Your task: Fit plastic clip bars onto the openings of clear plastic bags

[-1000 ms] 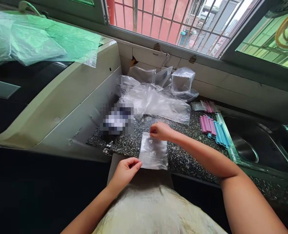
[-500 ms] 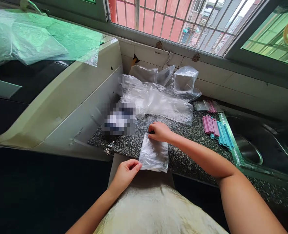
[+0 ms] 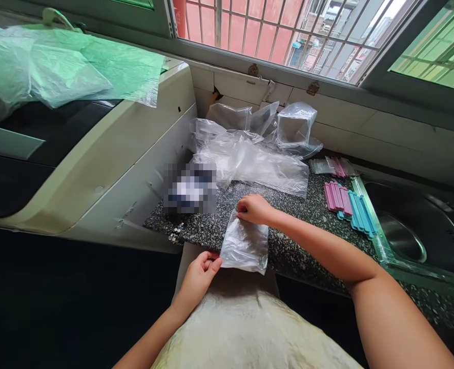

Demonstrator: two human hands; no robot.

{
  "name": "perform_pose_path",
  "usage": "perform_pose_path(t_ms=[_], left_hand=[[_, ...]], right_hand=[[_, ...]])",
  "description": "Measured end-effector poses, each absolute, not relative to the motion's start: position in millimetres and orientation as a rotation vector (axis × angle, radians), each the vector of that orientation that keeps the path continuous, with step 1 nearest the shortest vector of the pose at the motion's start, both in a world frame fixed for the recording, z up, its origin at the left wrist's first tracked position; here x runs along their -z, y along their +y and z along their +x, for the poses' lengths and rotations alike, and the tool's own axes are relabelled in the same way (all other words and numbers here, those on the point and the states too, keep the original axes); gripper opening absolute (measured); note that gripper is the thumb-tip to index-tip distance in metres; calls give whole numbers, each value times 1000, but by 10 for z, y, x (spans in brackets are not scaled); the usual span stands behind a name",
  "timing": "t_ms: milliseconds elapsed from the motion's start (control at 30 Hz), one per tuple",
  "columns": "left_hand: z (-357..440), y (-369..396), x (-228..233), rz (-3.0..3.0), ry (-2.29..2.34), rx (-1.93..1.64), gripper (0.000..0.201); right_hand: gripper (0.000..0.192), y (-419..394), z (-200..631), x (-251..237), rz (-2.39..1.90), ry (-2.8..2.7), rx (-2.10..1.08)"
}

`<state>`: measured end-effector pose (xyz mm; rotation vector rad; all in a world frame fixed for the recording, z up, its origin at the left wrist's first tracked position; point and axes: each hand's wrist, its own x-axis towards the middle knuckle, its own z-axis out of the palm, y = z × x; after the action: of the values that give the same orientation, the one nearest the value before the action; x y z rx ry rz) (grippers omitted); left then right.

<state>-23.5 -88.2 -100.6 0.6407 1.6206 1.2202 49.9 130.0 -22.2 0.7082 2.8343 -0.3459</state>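
Observation:
A small clear plastic bag (image 3: 244, 247) lies over the front edge of a speckled dark counter (image 3: 292, 251). My left hand (image 3: 201, 271) pinches the bag's near left corner, and something pinkish shows between its fingers. My right hand (image 3: 253, 209) pinches the bag's far top edge against the counter. The bag looks creased and slightly lifted between the two hands.
A heap of clear plastic bags (image 3: 250, 154) lies at the back under the window. Pink and blue clip sticks (image 3: 348, 204) sit to the right beside a steel sink (image 3: 415, 236). A white appliance (image 3: 96, 154) with a green plastic sheet (image 3: 65, 66) stands at left. A blurred item (image 3: 190, 188) rests near it.
The bag has crumpled a little and its far edge has drawn in under my right hand. My left hand has shifted slightly right, still at the near corner.

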Motion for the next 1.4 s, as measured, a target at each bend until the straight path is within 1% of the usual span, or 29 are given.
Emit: perform_pose_path(t_ms=[100, 233, 333, 433, 633, 733, 800, 867, 1000, 1133, 1233, 1400], left_hand=[[-223, -873, 1033, 574, 1510, -1182, 45], [-234, -860, 955, 587, 1532, -1184, 37], [-257, -874, 885, 615, 1565, -1178, 34], [-274, -893, 844, 639, 1567, -1164, 33], [-340, -873, 762, 737, 1552, -1159, 32], [-424, -832, 699, 842, 1558, -1105, 29], [-487, -799, 647, 916, 1563, -1051, 28], [-548, -762, 581, 980, 1566, -999, 27], [-657, -675, 415, 1088, 1577, -924, 23], [-765, -543, 239, 1184, 1572, -863, 21], [-850, -396, 121, 1234, 1570, -848, 20], [-916, -37, 12, 1288, 1530, -879, 20]], right_hand=[[11, 1307, 520, 239, 711, 2855, 369], [17, 1301, 577, 227, 771, 2874, 332], [13, 1277, 606, 199, 801, 2803, 247], [12, 1258, 608, 185, 810, 2750, 268], [10, 1337, 647, 191, 835, 2767, 494], [18, 1414, 672, 146, 758, 2880, 600], [25, 1449, 656, 90, 621, 2991, 648], [28, 1459, 606, 26, 405, 3051, 672], [26, 1432, 441, -63, -27, 2943, 768], [25, 1414, 315, -65, -241, 2764, 908], [21, 1444, 342, -51, -247, 2732, 988], [17, 1580, 661, -65, 87, 2809, 1217]])
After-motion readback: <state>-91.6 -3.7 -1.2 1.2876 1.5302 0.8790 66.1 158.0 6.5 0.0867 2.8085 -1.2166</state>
